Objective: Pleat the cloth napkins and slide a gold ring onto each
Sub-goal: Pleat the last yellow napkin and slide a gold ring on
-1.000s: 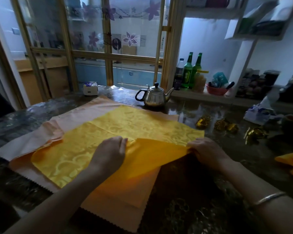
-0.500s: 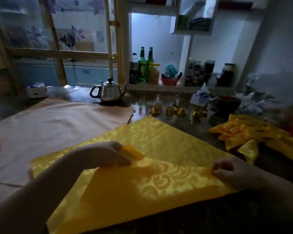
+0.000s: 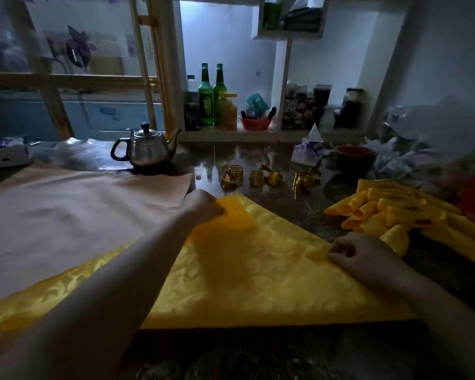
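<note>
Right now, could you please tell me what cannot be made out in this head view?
All in the head view:
Left hand: fingertips hidden by its own knuckles and the yellow napkin corner it grips.
Gold rings: too small and dim to count.
Pleated napkins: dark and cut off by the right edge; whether they wear rings is unclear.
Peach cloth: cut off by the left edge.

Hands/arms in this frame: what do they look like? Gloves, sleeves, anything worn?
Left hand and right hand are bare, no gloves. Both forearms are bare to the frame edge, with no sleeves in view. The light is too dim to make out any wrist or finger jewellery.
</note>
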A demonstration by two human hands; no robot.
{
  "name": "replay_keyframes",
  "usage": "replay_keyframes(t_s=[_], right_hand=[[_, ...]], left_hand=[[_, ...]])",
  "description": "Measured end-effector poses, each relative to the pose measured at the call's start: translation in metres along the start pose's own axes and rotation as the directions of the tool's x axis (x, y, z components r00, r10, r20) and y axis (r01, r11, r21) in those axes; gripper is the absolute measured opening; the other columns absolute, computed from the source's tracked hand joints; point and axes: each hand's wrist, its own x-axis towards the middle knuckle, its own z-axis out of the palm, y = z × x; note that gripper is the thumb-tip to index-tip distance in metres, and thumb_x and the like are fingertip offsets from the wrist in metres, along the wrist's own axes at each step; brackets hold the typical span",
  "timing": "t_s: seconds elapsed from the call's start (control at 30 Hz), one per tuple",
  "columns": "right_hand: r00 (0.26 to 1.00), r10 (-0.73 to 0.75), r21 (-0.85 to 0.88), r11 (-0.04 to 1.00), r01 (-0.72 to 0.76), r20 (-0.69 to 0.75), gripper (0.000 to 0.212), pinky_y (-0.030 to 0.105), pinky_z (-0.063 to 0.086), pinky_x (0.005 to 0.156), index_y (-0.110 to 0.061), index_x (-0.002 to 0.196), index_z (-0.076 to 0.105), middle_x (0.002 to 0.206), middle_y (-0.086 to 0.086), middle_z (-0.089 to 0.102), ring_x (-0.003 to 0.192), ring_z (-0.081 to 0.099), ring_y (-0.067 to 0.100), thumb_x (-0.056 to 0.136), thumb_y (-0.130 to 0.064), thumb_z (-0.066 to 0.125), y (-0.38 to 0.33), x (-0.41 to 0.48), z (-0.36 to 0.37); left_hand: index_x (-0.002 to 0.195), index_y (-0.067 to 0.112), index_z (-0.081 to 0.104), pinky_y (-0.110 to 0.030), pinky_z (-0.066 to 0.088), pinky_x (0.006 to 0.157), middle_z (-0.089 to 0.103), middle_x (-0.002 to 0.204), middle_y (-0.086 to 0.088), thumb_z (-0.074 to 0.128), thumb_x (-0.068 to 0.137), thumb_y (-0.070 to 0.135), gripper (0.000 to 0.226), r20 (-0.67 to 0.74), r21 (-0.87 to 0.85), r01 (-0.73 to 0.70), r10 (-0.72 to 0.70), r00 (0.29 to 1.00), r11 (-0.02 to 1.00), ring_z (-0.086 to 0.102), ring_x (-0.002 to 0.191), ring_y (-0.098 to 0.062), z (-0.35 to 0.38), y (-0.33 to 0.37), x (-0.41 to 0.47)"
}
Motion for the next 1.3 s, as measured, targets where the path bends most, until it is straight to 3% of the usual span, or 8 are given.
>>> replay_keyframes(t_s=[0.1,0.33,0.5,0.57,0.73,0.9,1.1,1.3], right_hand=[[0.999,0.026,-0.062,0.998,-0.028,-0.036,0.005,0.028,0.048,0.082,-0.037,0.086,0.061,0.103,-0.008,0.053,0.094,0.053,0.008,0.089,-0.036,0.065,0.004,0.013,0.004],[0.996,0.086,-0.059,0.994,-0.088,-0.037,0.009,0.019,0.044,0.074,-0.034,0.092,0.062,0.099,-0.011,0.052,0.089,0.051,0.004,0.086,-0.037,0.069,0.002,0.041,0.007],[0.984,0.136,0.035,0.989,-0.141,0.115,0.037,0.025,0.053,0.084,-0.031,0.113,0.053,0.105,-0.011,0.055,0.094,0.057,0.005,0.082,-0.025,0.073,-0.006,0.054,0.002],[0.973,0.168,0.047,0.983,-0.178,0.159,0.043,0.027,0.053,0.086,-0.029,0.121,0.05,0.106,-0.009,0.056,0.098,0.057,0.008,0.083,-0.025,0.071,-0.008,0.059,0.001],[0.966,0.255,-0.027,0.967,-0.254,0.045,0.037,0.024,0.049,0.077,-0.025,0.114,0.058,0.098,-0.011,0.055,0.093,0.055,0.008,0.088,-0.052,0.061,-0.018,0.069,0.009],[0.981,0.185,-0.027,0.983,-0.184,0.063,0.022,0.023,0.05,0.08,-0.027,0.105,0.067,0.106,-0.008,0.064,0.091,0.056,0.005,0.092,-0.043,0.059,-0.02,0.071,0.011],[0.981,0.181,0.028,0.983,-0.183,0.071,0.023,0.02,0.048,0.072,-0.025,0.1,0.068,0.088,-0.014,0.058,0.085,0.056,0.002,0.085,-0.043,0.068,-0.015,0.071,0.015],[0.985,0.169,0.067,0.983,-0.171,0.038,0.019,0.015,0.042,0.063,-0.025,0.1,0.068,0.084,-0.017,0.055,0.08,0.053,0.0,0.087,-0.038,0.067,-0.012,0.068,0.017]], left_hand=[[0.093,0.021,0.072,-0.024,0.047,0.058,0.065,0.087,-0.001,0.076,0.08,0.038,0.021,-0.011,0.01,-0.006,0.006,1.0,1.0,0.059,0.072,-0.012,0.011,0.008,0.017],[0.091,0.022,0.075,-0.032,0.056,0.076,0.071,0.097,-0.003,0.078,0.078,0.035,0.019,-0.033,0.027,0.019,-0.018,0.999,0.999,0.064,0.087,-0.017,0.028,0.005,0.056],[0.112,0.026,0.061,-0.03,0.05,0.08,0.063,0.114,0.005,0.084,0.065,0.05,0.058,-0.003,0.109,-0.086,0.087,0.996,0.99,0.06,0.101,-0.015,0.024,0.002,0.063],[0.113,0.026,0.06,-0.032,0.052,0.083,0.063,0.112,0.006,0.083,0.064,0.053,0.06,0.032,0.126,-0.099,0.096,0.995,0.987,0.06,0.101,-0.014,0.02,0.002,0.065],[0.095,0.022,0.072,-0.034,0.057,0.08,0.07,0.099,0.002,0.077,0.077,0.046,0.03,0.03,0.019,-0.03,0.029,0.999,0.999,0.064,0.087,-0.014,0.018,0.001,0.075],[0.089,0.025,0.076,-0.029,0.057,0.073,0.069,0.087,0.004,0.077,0.08,0.028,0.009,0.037,-0.082,0.02,-0.017,0.999,0.996,0.063,0.079,-0.012,0.016,-0.003,0.075],[0.09,0.021,0.074,-0.021,0.047,0.056,0.065,0.082,0.003,0.078,0.08,0.025,0.012,0.124,-0.05,0.023,-0.017,0.992,0.998,0.059,0.073,-0.01,0.014,0.002,0.074],[0.087,0.025,0.068,-0.034,0.058,0.081,0.067,0.098,-0.001,0.078,0.078,0.024,0.014,0.092,0.029,-0.042,0.039,0.995,0.999,0.064,0.088,-0.017,0.019,0.007,0.073]])
